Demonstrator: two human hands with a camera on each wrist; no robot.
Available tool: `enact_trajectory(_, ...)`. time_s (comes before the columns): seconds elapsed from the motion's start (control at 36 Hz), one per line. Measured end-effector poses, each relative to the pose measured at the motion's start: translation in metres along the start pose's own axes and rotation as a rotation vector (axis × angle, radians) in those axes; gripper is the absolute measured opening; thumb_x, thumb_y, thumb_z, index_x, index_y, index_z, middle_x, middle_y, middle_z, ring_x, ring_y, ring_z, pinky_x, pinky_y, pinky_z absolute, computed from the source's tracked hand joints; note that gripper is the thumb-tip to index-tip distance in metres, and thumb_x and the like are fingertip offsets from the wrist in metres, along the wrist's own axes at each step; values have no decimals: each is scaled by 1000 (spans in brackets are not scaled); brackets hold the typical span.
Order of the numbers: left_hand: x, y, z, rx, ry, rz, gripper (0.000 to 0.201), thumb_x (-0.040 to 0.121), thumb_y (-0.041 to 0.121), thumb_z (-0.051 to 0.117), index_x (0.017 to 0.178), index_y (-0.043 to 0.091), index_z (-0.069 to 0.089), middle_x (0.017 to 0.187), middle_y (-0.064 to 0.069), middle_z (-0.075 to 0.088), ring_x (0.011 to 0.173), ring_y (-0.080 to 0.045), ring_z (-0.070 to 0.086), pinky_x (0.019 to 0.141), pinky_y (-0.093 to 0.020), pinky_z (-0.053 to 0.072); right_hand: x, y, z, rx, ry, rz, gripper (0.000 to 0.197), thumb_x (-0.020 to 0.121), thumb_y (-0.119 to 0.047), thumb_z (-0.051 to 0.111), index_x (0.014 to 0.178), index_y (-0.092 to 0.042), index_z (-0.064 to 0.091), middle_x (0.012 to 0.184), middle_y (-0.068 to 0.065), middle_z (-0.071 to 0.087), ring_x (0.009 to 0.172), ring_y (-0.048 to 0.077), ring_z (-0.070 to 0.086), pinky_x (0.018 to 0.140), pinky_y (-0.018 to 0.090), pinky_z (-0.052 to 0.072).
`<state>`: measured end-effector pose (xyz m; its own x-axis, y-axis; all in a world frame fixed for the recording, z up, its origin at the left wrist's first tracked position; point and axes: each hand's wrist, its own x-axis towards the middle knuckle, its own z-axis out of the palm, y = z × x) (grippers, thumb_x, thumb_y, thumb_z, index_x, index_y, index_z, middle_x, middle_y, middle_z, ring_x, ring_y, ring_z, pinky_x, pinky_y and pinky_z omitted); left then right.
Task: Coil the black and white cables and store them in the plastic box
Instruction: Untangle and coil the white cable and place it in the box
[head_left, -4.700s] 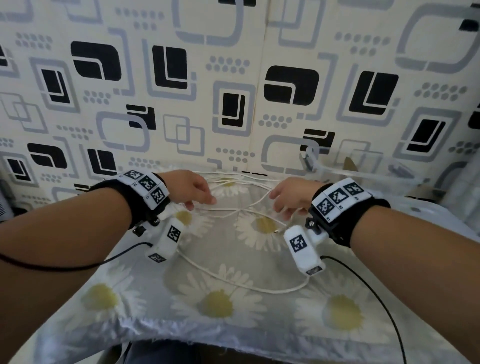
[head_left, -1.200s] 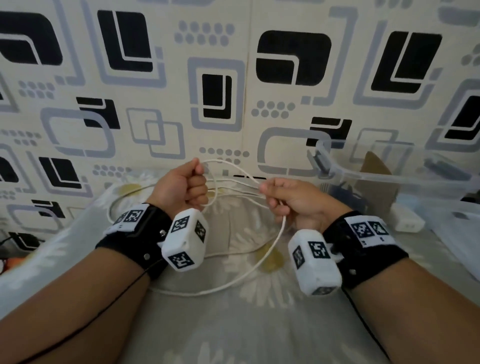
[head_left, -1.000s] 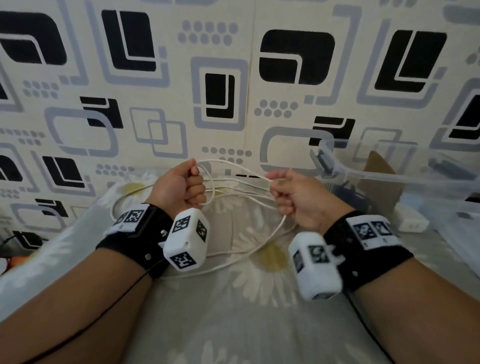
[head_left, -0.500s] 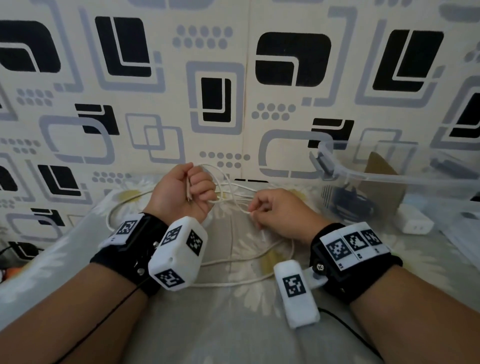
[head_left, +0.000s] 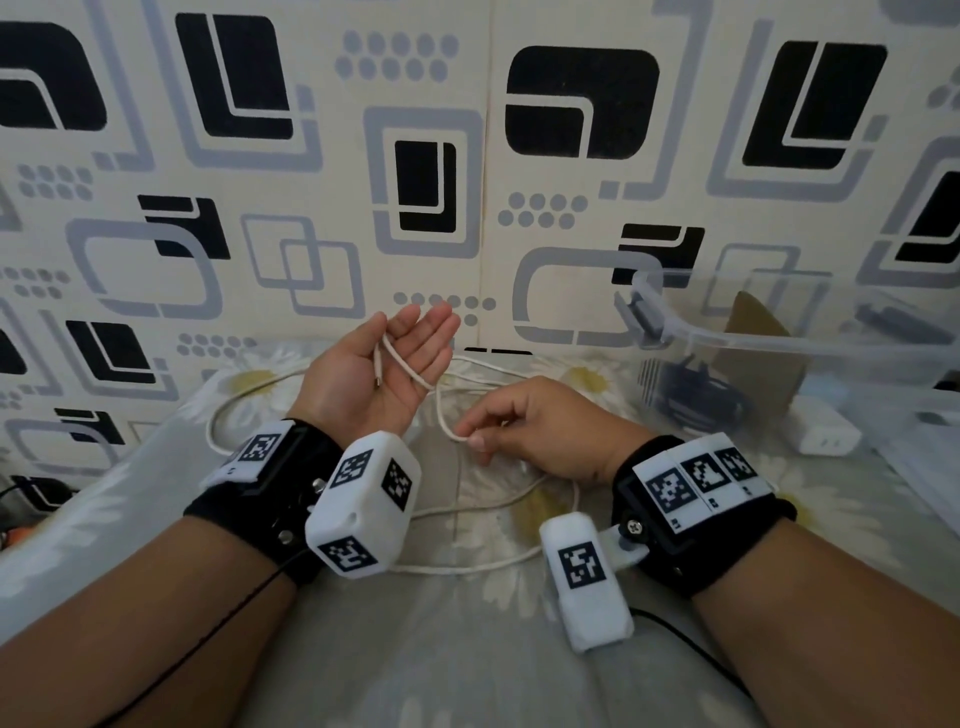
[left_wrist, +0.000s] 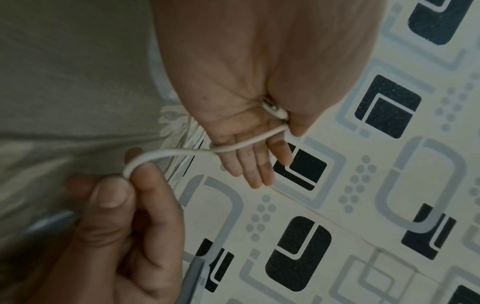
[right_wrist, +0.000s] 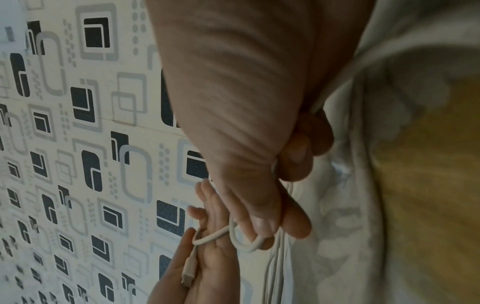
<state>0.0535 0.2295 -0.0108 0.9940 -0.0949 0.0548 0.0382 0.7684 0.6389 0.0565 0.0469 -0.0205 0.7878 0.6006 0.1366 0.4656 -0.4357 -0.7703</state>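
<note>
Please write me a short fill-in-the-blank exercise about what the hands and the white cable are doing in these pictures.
1. The left hand is turned palm up with its fingers ____.
2. The connector end of the white cable lies across the ____ hand's palm.
3. The right hand ____ a bend of the cable between thumb and forefinger.
4. The clear plastic box stands to the person's ____.

Missing words: straight; left; pinches; right

We see a white cable (head_left: 448, 415) on grey bedding printed with yellow-centred white daisies (head_left: 545, 514), against cream wallpaper (head_left: 311, 156) patterned with black and grey rounded squares.
</note>
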Motion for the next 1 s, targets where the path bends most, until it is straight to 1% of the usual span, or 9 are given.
enact_trajectory(0.14, 0, 2, 1, 136, 3, 13, 29, 102, 20, 35, 119, 10, 56, 122, -9, 68, 113, -20, 65, 99, -33, 44, -1, -4, 1, -19, -44, -42, 22, 84, -7, 70, 106, -11, 68, 76, -12, 57, 65, -8, 50, 69, 7, 40)
enact_trajectory(0.22, -3, 0, 4, 195, -30, 29, 31, 103, 18, 34, 129, 8, 49, 121, -8, 68, 113, -21, 65, 97, -33, 42, -1, -6, 0, -17, -30, -54, 24, 86, -2, 67, 109, -8, 68, 73, -15, 54, 62, -9, 50, 66, 6, 40)
enact_trajectory(0.33, -6, -7, 6, 344, -50, 72, 29, 104, 11, 30, 124, 0, 47, 118, -17, 68, 113, -28, 64, 100, -36, 44, 0, -4, 0, -34, -33, -27, 26, 88, -3, 65, 112, -10, 69, 76, -16, 58, 63, -13, 54, 64, 4, 40)
enact_trajectory(0.44, -9, -12, 4, 736, -76, 101, 30, 104, 11, 32, 126, 2, 51, 116, -10, 70, 113, -18, 65, 101, -31, 45, -1, -2, 0, 7, 24, 9, 24, 89, -9, 65, 111, -18, 70, 84, -13, 70, 73, -11, 58, 74, 9, 42)
enact_trajectory(0.53, -10, -12, 4, 874, -74, 110, 29, 104, 12, 34, 126, 4, 52, 112, -5, 72, 110, -14, 66, 100, -30, 46, -2, -3, -2, 197, 4, 39, 26, 91, -3, 60, 111, -17, 67, 93, 4, 74, 63, 3, 55, 56, 12, 41)
enact_trajectory(0.64, -10, -13, 3, 1046, -41, 140, 26, 103, 13, 37, 118, 13, 59, 106, -2, 74, 105, -14, 67, 99, -33, 45, -3, -2, 0, 375, -29, -3, 33, 88, 15, 48, 108, -11, 55, 94, 13, 71, 82, 26, 57, 54, 19, 45)
enact_trajectory(0.81, -9, -16, -3, 1279, -101, 109, 28, 103, 21, 40, 121, 15, 61, 102, -2, 73, 98, -13, 68, 97, -32, 46, -4, -3, -5, 550, 67, -33, 34, 85, 19, 45, 94, -14, 47, 85, 16, 70, 56, 16, 50, 56, 23, 44)
enact_trajectory(0.89, -10, -17, -2, 1232, -153, 86, 28, 105, 16, 37, 117, 8, 61, 81, -3, 69, 74, -13, 69, 80, -24, 54, -5, -4, -7, 646, 102, -48, 32, 86, 19, 44, 91, -13, 45, 82, 17, 66, 52, 19, 45, 55, 27, 40)
enact_trajectory(1.0, -13, -15, 2, 1263, -170, 106, 36, 106, 23, 34, 86, 22, 63, 57, 5, 47, 55, -11, 46, 56, -21, 43, -5, -5, -9, 737, 106, -25, 28, 89, 15, 48, 93, -13, 44, 85, 19, 67, 45, 16, 46, 48, 23, 43)
